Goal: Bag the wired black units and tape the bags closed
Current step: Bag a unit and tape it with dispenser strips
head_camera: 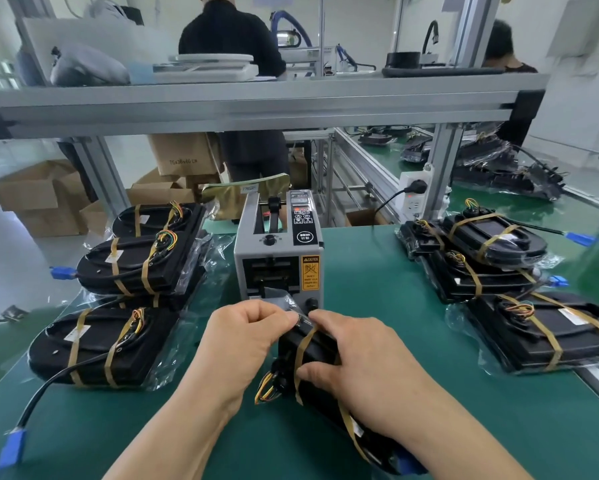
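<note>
Our left hand (253,337) pinches the bag flap (286,304) at the far end of the black unit (322,396), just below the tape dispenser (279,258). The unit's long axis runs from centre to lower right on the surface (447,358), with our right hand (363,365) gripping its middle. Left hand's nearer the dispenser.

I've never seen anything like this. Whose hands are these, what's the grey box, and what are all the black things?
No robot here: this single picture comes from a camera worn on a person's head, looking down at their own hands. The left hand pinches the end of a clear plastic bag; the right hand grips the black wired unit with tan straps inside it. Just behind stands a grey box-shaped tape dispenser on the green table mat. More bagged black units lie stacked on the left, and others on the right.
</note>
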Motion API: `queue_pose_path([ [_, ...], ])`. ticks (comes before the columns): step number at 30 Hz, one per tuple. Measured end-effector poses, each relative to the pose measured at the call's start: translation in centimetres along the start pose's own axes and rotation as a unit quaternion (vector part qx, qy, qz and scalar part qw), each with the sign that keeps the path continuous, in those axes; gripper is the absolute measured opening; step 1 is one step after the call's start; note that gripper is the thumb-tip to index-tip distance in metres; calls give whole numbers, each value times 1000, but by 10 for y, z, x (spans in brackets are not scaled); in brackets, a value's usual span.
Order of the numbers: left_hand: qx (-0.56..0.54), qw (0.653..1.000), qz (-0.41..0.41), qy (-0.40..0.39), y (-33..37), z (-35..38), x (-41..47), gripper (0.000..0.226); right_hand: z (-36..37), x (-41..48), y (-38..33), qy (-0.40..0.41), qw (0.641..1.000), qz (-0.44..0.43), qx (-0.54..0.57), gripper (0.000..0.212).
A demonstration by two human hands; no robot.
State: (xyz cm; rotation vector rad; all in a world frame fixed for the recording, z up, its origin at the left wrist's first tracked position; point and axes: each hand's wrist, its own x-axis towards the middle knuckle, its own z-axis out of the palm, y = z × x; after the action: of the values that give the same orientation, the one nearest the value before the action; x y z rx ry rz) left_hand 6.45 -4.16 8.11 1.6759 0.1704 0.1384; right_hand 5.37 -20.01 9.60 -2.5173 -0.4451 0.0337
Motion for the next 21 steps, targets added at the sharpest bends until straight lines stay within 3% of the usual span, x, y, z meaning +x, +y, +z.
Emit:
queue_pose_path([
  [21,100,993,29,62,-1,3,-4,15,2,-1,-1,1,1000,-10,-10,37],
])
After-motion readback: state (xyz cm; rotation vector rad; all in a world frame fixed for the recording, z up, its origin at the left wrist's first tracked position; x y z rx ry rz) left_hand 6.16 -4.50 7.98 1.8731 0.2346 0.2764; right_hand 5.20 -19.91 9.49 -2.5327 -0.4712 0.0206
